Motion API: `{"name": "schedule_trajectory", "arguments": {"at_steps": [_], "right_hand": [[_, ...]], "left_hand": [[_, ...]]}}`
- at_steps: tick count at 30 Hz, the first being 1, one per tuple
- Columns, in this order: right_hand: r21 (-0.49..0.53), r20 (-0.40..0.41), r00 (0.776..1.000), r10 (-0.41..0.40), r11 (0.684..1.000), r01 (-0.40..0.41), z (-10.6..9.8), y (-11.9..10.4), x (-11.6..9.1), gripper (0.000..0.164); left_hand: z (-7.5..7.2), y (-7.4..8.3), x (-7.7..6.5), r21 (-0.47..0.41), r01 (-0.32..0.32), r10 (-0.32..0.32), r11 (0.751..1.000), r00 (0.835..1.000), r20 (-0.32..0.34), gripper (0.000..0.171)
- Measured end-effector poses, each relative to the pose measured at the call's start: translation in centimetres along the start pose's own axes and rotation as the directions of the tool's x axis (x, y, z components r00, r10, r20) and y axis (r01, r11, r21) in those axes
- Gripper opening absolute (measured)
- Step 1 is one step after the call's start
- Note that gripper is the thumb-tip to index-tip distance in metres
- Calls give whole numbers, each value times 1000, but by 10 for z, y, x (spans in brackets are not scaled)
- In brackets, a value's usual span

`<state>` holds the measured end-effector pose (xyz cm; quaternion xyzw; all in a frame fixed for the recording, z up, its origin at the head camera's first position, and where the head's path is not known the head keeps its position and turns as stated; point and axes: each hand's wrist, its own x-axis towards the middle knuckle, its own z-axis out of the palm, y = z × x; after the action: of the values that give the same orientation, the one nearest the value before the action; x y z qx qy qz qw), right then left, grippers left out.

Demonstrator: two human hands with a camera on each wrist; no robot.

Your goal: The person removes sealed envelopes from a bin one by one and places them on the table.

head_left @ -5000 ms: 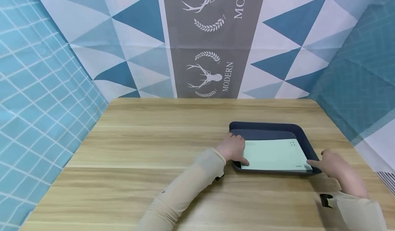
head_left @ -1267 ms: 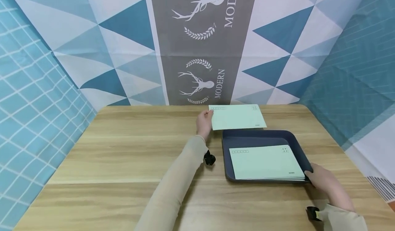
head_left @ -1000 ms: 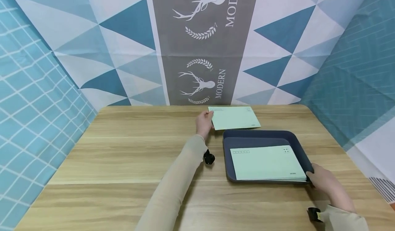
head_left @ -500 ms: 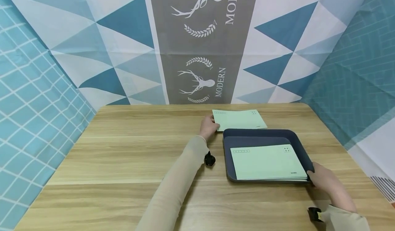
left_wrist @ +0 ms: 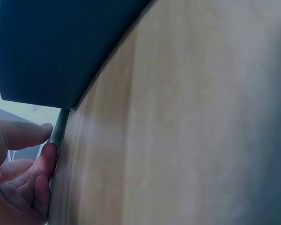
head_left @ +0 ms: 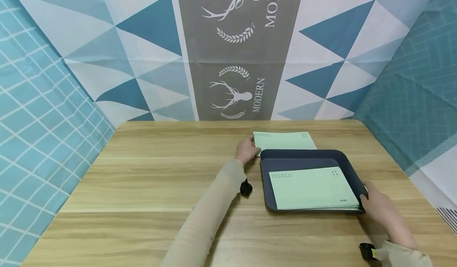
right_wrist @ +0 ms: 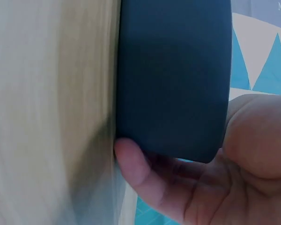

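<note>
A dark navy tray (head_left: pixel 282 164) lies on the right part of the wooden table. Inside it rests a small stack of pale green envelopes (head_left: pixel 314 189). Just behind the tray's far rim is another pale green envelope (head_left: pixel 283 141), its near edge partly hidden by that rim. My left hand (head_left: pixel 247 149) pinches this envelope at its left end; thumb and fingers (left_wrist: pixel 46 159) show low beside the tray in the left wrist view. At the tray's near right corner, my right hand (head_left: pixel 379 204) grips the rim, its fingers round the outside wall in the right wrist view.
The wooden table (head_left: pixel 143 179) stretches to the left of the tray. A patterned cloth (head_left: pixel 235 52) hangs behind its far edge. Blue tiled-print cloth (head_left: pixel 43 132) hangs on the left side, and teal cloth (head_left: pixel 421 100) on the right.
From the tray, my left hand has brought one envelope behind it and lowered it close to the far rim. My right hand has gone from the envelopes' edge to the tray corner.
</note>
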<state>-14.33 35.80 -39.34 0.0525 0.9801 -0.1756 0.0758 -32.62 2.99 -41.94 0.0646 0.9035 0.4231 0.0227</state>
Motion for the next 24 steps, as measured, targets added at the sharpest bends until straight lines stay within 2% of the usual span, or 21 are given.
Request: {"name": "schedule_trajectory", "arguments": {"at_steps": [10, 15, 19, 24], "right_hand": [[-42, -41, 998, -49, 998, 47, -1, -1, 0, 48], [-52, -40, 998, -46, 998, 44, 1, 1, 1, 48], [-53, -53, 997, -48, 998, 45, 2, 0, 1, 47], [-53, -52, 998, -44, 998, 41, 1, -1, 0, 47]], "left_hand": [[0, 5, -3, 122, -2, -1, 992, 1000, 29, 57], [3, 5, -2, 142, -1, -3, 990, 1000, 24, 55], [4, 4, -2, 164, -22, 20, 986, 1000, 15, 53], [5, 4, -2, 195, -47, 44, 980, 999, 23, 21]]}}
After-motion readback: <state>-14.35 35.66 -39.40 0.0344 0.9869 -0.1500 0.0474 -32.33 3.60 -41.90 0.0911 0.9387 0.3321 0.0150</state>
